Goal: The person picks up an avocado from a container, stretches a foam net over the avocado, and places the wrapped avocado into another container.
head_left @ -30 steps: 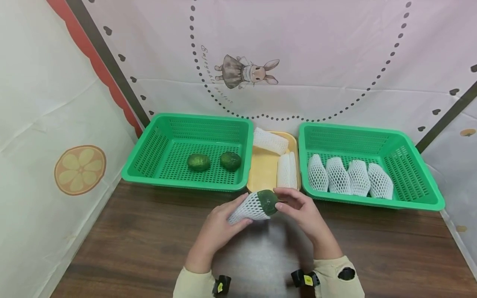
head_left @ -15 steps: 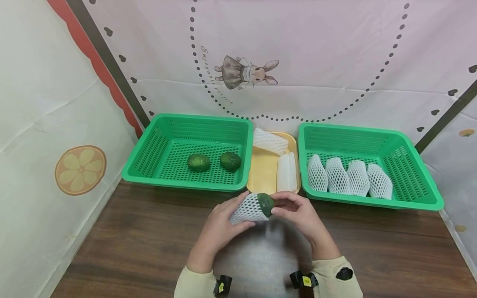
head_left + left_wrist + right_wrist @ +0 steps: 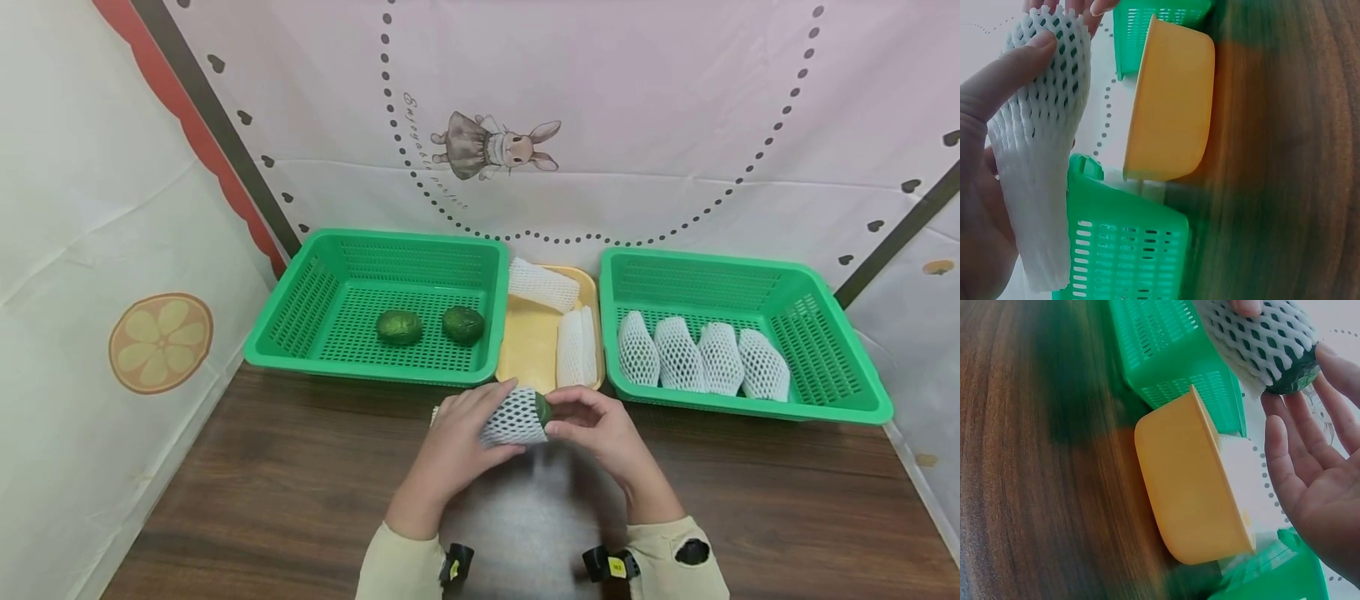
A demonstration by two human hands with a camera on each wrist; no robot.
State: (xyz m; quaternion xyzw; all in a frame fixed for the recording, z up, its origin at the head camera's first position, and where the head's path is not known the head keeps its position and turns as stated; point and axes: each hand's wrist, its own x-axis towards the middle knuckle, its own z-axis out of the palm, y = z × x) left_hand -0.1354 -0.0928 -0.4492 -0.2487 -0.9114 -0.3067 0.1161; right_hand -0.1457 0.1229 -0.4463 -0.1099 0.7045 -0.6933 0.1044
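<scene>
Above the table, in the head view, my left hand (image 3: pixel 453 446) grips a white foam net sleeve (image 3: pixel 512 419) pulled over a dark green avocado. The left wrist view has my thumb pressing on the mesh (image 3: pixel 1066 69), while the narrow tail of the sleeve hangs past my palm. Only the avocado's rounded end (image 3: pixel 1297 376) pokes out of the mesh, as the right wrist view makes plain. Fingers and thumb of my right hand (image 3: pixel 603 429) pinch that bare end. Most of the avocado is hidden by the net and my left hand.
Two bare avocados lie in the left green basket (image 3: pixel 288 363). A yellow tray (image 3: pixel 525 354) in the middle holds folded foam nets (image 3: pixel 543 285). Several netted fruits (image 3: pixel 681 354) line the right green basket (image 3: pixel 840 408). A patterned cloth (image 3: pixel 637 108) stands behind.
My left hand has slid the net rightward over the avocado, so less green shows. My right hand shifted slightly left, then stayed at the fruit's end. Baskets and tray are unchanged.
</scene>
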